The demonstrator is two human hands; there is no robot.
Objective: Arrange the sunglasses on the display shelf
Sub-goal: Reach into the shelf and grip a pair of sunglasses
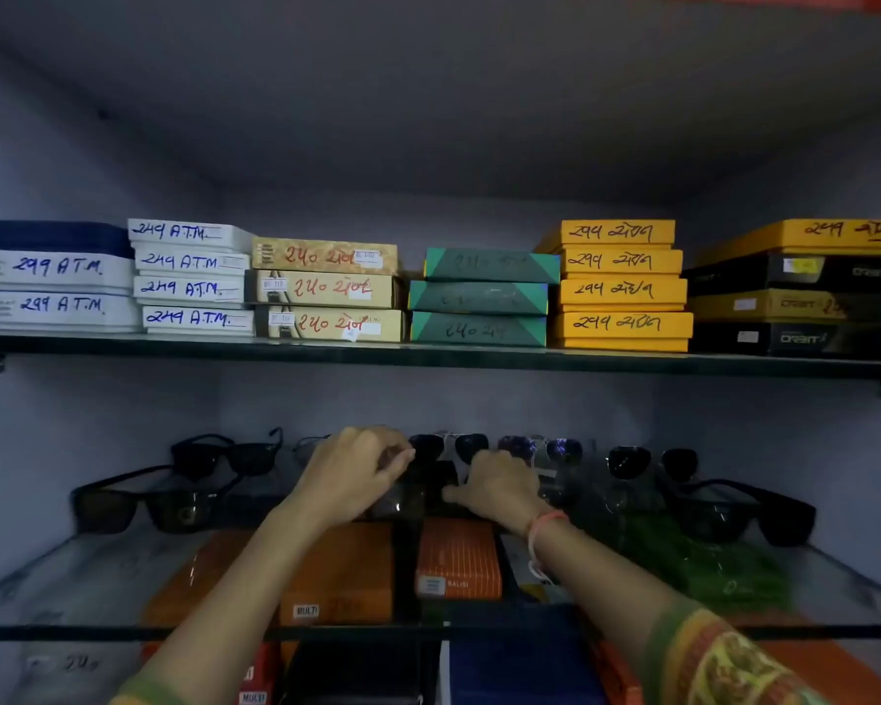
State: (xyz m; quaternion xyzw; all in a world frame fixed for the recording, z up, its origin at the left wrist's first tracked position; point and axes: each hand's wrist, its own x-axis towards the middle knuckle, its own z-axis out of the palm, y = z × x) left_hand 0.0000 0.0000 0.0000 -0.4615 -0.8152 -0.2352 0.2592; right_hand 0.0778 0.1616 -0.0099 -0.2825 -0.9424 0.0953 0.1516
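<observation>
Several dark sunglasses stand on a glass display shelf (98,577). My left hand (349,475) and my right hand (499,488) both grip one black pair of sunglasses (431,488) at the shelf's middle, fingers closed on its ends. Behind it stand an aviator pair (448,445) and a blue mirrored pair (540,450). Black pairs sit at the left (148,506), back left (225,455), back right (652,463) and right (738,511).
The upper shelf (428,356) carries stacks of white, tan, green, yellow and black boxes. Orange boxes (456,559) show through the glass below. Walls close the alcove on both sides.
</observation>
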